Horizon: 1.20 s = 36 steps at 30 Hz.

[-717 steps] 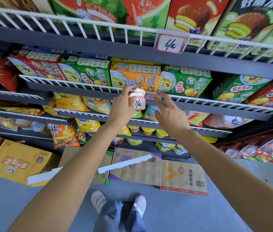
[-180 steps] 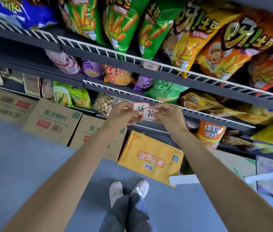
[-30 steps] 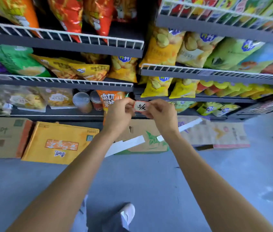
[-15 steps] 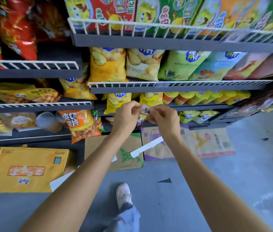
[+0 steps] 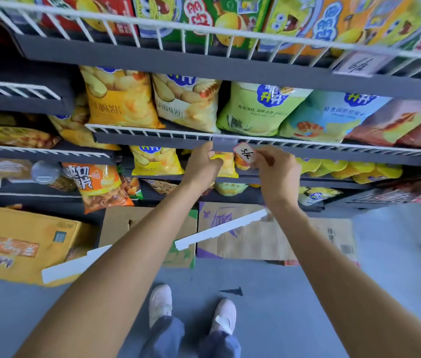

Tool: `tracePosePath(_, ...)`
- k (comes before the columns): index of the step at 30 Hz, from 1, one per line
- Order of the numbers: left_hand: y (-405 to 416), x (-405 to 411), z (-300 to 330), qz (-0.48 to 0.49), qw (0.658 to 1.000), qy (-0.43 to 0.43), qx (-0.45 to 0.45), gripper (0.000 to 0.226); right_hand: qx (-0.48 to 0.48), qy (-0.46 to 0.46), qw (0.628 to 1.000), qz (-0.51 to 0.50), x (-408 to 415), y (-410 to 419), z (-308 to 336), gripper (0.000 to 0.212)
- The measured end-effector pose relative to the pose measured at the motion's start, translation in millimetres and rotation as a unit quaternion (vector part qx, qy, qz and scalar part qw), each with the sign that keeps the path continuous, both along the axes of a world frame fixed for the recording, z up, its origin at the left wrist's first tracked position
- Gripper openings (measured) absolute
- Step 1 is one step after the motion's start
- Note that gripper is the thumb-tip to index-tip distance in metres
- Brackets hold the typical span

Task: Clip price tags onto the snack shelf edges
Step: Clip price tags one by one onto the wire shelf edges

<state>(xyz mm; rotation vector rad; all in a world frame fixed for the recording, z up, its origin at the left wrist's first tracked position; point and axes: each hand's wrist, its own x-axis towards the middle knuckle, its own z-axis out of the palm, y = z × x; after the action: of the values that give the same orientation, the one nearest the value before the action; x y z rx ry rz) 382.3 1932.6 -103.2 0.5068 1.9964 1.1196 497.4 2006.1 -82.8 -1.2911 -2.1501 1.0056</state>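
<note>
While the right hand (image 5: 275,174) pinches a small white red-bordered price tag (image 5: 245,154) between thumb and fingertips just below the white wire shelf edge (image 5: 307,144), the left hand (image 5: 203,164) reaches up beside it — fingers curled, fingertips at a clear plastic clip holder (image 5: 224,140) on that rail. Another handwritten white tag (image 5: 359,63) hangs on the higher shelf, far right.
</note>
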Motion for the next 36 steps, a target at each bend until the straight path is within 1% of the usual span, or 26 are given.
tracePosePath(3,17,-2,-10,0.024,0.999,-0.032,0.002,0.057,0.036,-0.012,0.999,0.039,-5,18,-9,0.017)
tracePosePath(6,23,-4,-25,0.071,0.995,-0.063,0.021,0.061,0.075,-0.011,0.993,0.087,-14,29,-18,0.017)
tracePosePath(9,20,-6,-39,0.08,0.995,-0.06,0.025,0.06,0.105,-0.008,0.988,0.114,-21,36,-27,0.018)
tracePosePath(13,18,-6,-39,0.076,0.994,-0.059,0.047,0.058,0.118,-0.002,0.986,0.117,-30,39,-33,0.017)
tracePosePath(19,16,-3,-36,0.062,0.996,-0.021,0.057,0.052,0.129,0.007,0.986,0.105,-39,37,-38,0.016)
tracePosePath(25,8,-2,-47,0.062,0.994,0.004,0.09,0.058,0.14,0.011,0.984,0.108,-43,36,-42,0.016)
tracePosePath(31,5,-4,-52,0.028,0.995,0.059,0.071,0.059,0.147,0.013,0.983,0.11,-46,36,-45,0.016)
tracePosePath(36,3,-5,-55,-0.013,0.991,0.126,0.037,0.056,0.158,0.011,0.982,0.106,-51,34,-51,0.017)
